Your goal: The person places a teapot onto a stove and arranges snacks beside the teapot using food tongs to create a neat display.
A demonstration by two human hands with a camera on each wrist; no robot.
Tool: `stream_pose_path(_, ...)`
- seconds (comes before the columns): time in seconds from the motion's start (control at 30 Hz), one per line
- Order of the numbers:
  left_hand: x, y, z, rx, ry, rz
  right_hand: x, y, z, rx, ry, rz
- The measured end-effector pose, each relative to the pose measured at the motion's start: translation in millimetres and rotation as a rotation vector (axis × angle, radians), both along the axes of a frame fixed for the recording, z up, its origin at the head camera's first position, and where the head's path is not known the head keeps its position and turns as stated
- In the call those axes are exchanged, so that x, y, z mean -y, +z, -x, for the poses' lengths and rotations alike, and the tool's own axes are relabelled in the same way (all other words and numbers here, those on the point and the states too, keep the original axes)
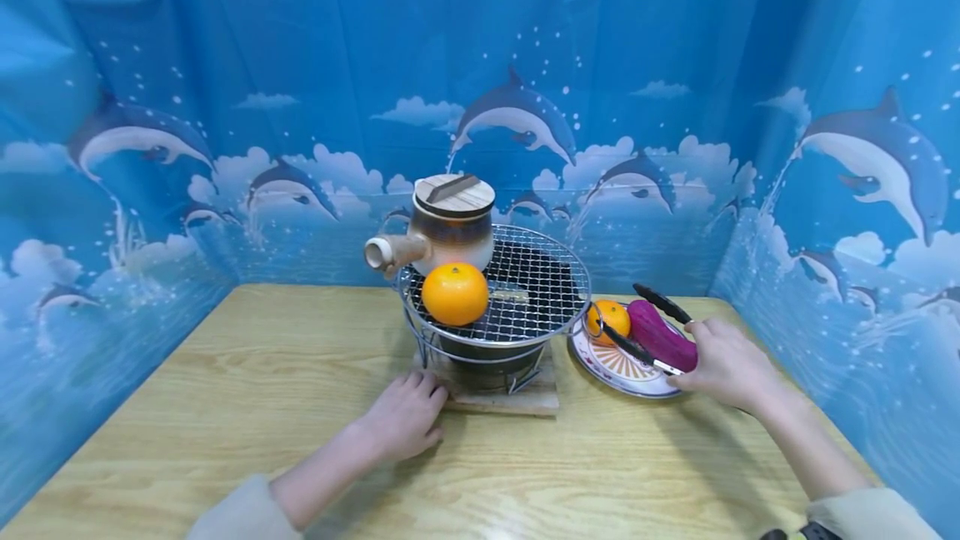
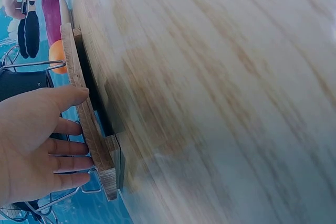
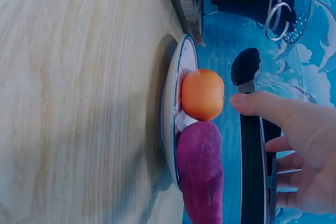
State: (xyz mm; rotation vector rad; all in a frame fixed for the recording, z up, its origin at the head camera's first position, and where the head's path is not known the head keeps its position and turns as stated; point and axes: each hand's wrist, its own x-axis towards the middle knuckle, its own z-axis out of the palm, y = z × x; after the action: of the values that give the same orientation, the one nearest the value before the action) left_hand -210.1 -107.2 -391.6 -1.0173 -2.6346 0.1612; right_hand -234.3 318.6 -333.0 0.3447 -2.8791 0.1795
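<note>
My right hand [image 1: 723, 365] grips a pair of black-tipped tongs [image 3: 252, 166], whose arms are spread apart over the plate [image 1: 618, 383]. On that plate lie a purple sweet potato [image 1: 662, 340] and a small orange fruit [image 3: 202, 95]. In the head view one tong tip overlaps the fruit; the right wrist view shows the tongs above both foods. My left hand [image 1: 405, 417] rests at the near left edge of the wooden board [image 2: 86, 108] under the grill stove, its fingers extended in the left wrist view, fingertips right at the board's edge.
A round wire grill [image 1: 536, 290] tops the dark stove [image 1: 480, 357] in the middle. On it stand a clay side-handled teapot [image 1: 472, 250] with a wooden lid and a larger orange fruit [image 1: 454, 295]. Blue dolphin-print curtains [image 1: 337, 107] enclose the wooden table [image 1: 262, 373].
</note>
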Motion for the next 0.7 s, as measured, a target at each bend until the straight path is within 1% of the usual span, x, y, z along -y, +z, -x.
stream_pose_path(0.17,0.1,-0.1,0.0,0.004,0.003,0.005,4,-2.4,5.3,-0.061,0.034,-0.053)
stream_pose_path(0.4,0.1,-1.3,0.6,-0.005,0.0,0.004,12,-7.5,13.1,-0.088,0.054,-0.138)
stream_pose_path(0.5,0.0,-2.1,0.8,-0.011,0.0,0.004,15,-10.6,15.6,-0.094,0.047,-0.166)
stream_pose_path(0.7,0.3,-3.1,0.9,-0.051,-0.012,-0.013,19,-13.7,19.5,-0.094,0.022,-0.198)
